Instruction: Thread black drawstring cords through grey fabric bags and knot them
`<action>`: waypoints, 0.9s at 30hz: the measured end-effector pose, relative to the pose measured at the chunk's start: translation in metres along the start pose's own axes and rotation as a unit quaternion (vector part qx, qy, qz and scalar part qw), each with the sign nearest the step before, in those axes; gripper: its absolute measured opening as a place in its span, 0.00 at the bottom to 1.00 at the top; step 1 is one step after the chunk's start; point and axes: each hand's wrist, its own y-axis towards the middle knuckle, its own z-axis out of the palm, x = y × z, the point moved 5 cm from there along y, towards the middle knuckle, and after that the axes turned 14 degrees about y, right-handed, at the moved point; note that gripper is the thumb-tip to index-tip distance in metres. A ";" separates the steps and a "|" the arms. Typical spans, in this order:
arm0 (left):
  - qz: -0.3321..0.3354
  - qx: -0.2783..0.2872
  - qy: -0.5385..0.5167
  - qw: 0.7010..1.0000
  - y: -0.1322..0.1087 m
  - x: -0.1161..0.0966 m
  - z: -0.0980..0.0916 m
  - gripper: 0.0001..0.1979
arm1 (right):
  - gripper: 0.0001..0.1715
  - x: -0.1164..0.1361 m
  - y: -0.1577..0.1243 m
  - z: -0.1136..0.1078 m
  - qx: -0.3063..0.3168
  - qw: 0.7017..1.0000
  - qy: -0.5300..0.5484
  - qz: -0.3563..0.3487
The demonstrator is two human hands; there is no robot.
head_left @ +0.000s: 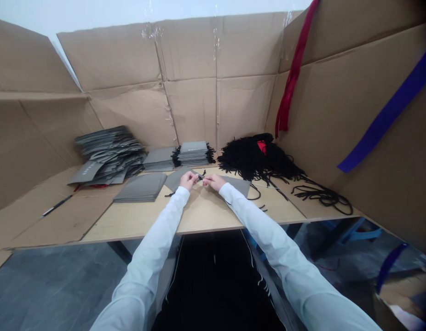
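Black cord (201, 176) is pinched at its short end between the fingertips of the left hand (188, 180) and right hand (213, 182), both closed and held together above a flattened grey paper bag (176, 179) on the wooden table (199, 216). Within easy reach lie a loose heap of black cords (257, 158) to the right and a stack of corded grey bags (194, 154) straight ahead.

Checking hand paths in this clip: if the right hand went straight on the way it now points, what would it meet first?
Probably the black cord end between the two hands, with the left hand just beyond. The right hand seems already at the cord, though depth is hard to judge from this view.
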 end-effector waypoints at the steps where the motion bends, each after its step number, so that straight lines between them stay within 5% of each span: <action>1: -0.009 -0.007 -0.012 1.000 0.001 0.001 0.000 0.12 | 0.13 0.002 0.000 0.000 -0.002 1.000 -0.001 -0.004; 7: -0.028 -0.079 -0.005 0.996 0.000 0.000 -0.005 0.13 | 0.12 0.007 0.000 -0.001 -0.006 1.000 -0.011 -0.006; 13: -0.036 0.024 -0.118 0.992 0.003 0.005 0.003 0.17 | 0.13 0.000 0.000 0.000 -0.014 1.000 0.014 -0.006; 18: -0.087 0.056 -0.238 0.966 0.003 0.008 0.009 0.18 | 0.13 -0.008 0.003 -0.002 -0.014 0.999 0.033 0.000; 27: 0.002 0.101 -0.128 0.987 -0.004 -0.001 0.014 0.23 | 0.13 -0.011 0.004 0.001 -0.001 0.997 0.076 -0.004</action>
